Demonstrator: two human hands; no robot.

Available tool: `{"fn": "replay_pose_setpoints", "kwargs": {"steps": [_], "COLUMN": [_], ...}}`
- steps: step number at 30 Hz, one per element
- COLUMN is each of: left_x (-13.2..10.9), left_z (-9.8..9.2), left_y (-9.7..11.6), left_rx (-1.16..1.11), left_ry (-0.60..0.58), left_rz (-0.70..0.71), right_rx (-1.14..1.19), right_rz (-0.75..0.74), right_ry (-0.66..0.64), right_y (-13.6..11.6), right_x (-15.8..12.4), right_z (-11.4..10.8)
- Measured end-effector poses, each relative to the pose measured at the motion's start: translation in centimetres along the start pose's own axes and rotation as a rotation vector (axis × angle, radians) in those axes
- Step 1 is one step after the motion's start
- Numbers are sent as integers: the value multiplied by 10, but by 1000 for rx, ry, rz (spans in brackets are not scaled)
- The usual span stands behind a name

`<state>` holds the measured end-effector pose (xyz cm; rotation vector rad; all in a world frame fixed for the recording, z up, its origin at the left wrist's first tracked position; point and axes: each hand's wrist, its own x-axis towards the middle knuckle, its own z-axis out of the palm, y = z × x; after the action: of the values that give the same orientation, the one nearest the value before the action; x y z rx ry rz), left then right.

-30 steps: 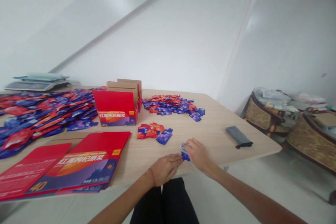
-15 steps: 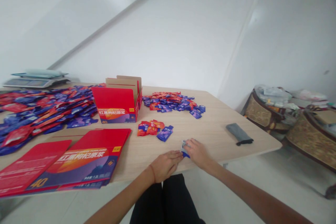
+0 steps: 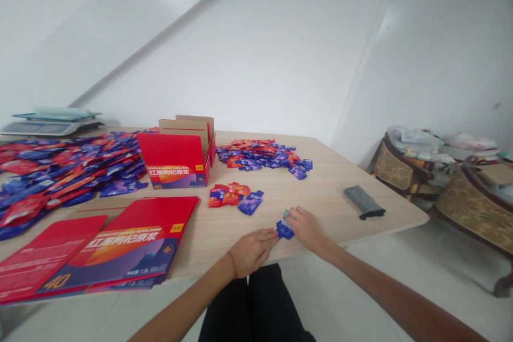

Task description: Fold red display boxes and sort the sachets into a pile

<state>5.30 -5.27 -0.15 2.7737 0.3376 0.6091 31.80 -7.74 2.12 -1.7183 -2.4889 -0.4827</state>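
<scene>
A blue sachet (image 3: 285,230) lies near the table's front edge, between my two hands. My left hand (image 3: 253,248) is at its left end, fingers close together and the tips holding that end. My right hand (image 3: 305,227) is closed on a crumpled whitish wipe (image 3: 287,217), which touches the sachet's upper right part. Just beyond are a few red-orange sachets (image 3: 230,194) and a purple sachet (image 3: 251,202) lying flat.
A red carton (image 3: 176,160) stands with raised flaps, beside a large sachet heap (image 3: 80,165) and a smaller pile (image 3: 260,155). Flat cartons (image 3: 132,240) lie front left, a scale (image 3: 52,125) back left. A grey cloth pouch (image 3: 364,202) lies right; patterned chairs (image 3: 473,203) stand beyond.
My right hand has moved slightly right and away from me with the wipe, uncovering more of the blue sachet. The left hand has stayed almost in place.
</scene>
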Motion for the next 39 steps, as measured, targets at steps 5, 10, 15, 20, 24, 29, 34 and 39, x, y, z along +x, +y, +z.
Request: {"fn": "replay_pose_setpoints", "kwargs": {"steps": [5, 10, 15, 20, 24, 29, 34, 39], "left_x": [-1, -2, 0, 0, -1, 0, 2, 0], "left_z": [2, 4, 0, -3, -4, -6, -7, -5], "left_y": [-3, -5, -2, -1, 0, 4, 5, 4], "left_rx": [7, 20, 27, 22, 22, 11, -16, 4], "left_ry": [0, -16, -27, -33, -18, -6, 4, 30], "left_rz": [2, -9, -12, -3, -5, -10, -42, -82], "right_rx": [20, 46, 10, 68, 139, 234, 184, 126], "right_rz": [64, 138, 175, 267, 298, 524, 673, 650], "right_ry": [-64, -108, -146, -127, -81, 121, 148, 136], "right_y": [8, 17, 32, 44, 53, 76, 95, 93], "right_x": [-1, -2, -2, -4, -4, -5, -22, -33], "right_z": [-9, -14, -11, -2, 5, 14, 33, 45]}}
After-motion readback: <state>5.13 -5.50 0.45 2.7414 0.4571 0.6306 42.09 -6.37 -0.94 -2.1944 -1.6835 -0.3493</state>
